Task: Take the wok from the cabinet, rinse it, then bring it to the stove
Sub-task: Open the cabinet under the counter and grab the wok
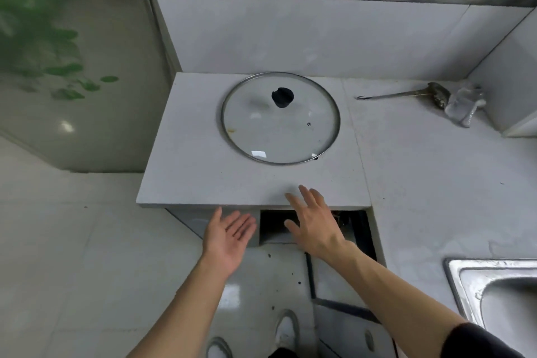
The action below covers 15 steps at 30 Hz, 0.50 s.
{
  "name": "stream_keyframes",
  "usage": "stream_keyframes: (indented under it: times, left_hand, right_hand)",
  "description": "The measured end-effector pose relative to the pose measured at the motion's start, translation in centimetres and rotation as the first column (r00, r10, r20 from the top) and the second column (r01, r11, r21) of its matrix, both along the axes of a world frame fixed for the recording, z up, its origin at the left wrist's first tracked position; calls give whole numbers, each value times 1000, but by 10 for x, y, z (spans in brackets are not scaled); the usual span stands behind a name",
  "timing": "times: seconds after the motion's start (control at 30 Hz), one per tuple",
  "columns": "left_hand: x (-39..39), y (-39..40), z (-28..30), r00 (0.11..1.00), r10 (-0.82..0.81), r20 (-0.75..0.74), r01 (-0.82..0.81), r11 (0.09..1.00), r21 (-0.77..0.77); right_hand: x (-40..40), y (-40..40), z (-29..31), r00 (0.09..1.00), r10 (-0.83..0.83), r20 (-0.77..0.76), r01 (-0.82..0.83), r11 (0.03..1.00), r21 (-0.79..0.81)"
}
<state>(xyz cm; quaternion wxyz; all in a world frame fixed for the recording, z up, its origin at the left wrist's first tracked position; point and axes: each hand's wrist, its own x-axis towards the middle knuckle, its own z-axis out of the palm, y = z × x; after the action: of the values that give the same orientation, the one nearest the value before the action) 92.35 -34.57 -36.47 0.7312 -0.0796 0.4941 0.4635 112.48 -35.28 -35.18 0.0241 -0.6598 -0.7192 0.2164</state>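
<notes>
Both hands were stretched out low in the middle of the frame, in front of the counter [203, 183] edge. The left hand [229, 237] was spread wide, palm turned up and inward, fingers straight, holding nothing, just in front of the pale cabinet [189, 219] face below the counter. The right hand [315, 224] was also spread wide, back of the hand up, its fingertips [303, 190] over the counter's front edge and its palm over the dark cabinet opening [273, 222]; it held nothing.

The wok was not visible anywhere; the inside of the opening was too dark to make out.

On the counter, centre of the frame, a round glass lid [280, 125] with a metal rim and a black knob [282, 97] lay flat. In the upper right, a metal utensil with a hooked handle [406, 93] lay beside a crumpled clear plastic bag [465, 104], touching or nearly so. A steel sink [499, 293] showed at the lower right edge. Blurred green leaves [43, 46] filled the upper left. White shoes [286, 331] stood on the tiled floor [72, 270] at the bottom.

No brand, label or writing could be read on anything.
</notes>
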Motion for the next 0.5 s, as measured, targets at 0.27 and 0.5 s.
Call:
stream_keyframes:
  times: [0.27, 0.5]
  left_hand:
    - [12, 20, -16, 961, 247, 123, -239, 968, -79]
    - [19, 27, -33, 919, 332, 213, -323, 943, -76]
  right_hand:
    - [1, 0, -15, 994, 54, 93, -54, 999, -4]
    - [-1, -1, -14, 988, 72, 135, -68, 997, -36]
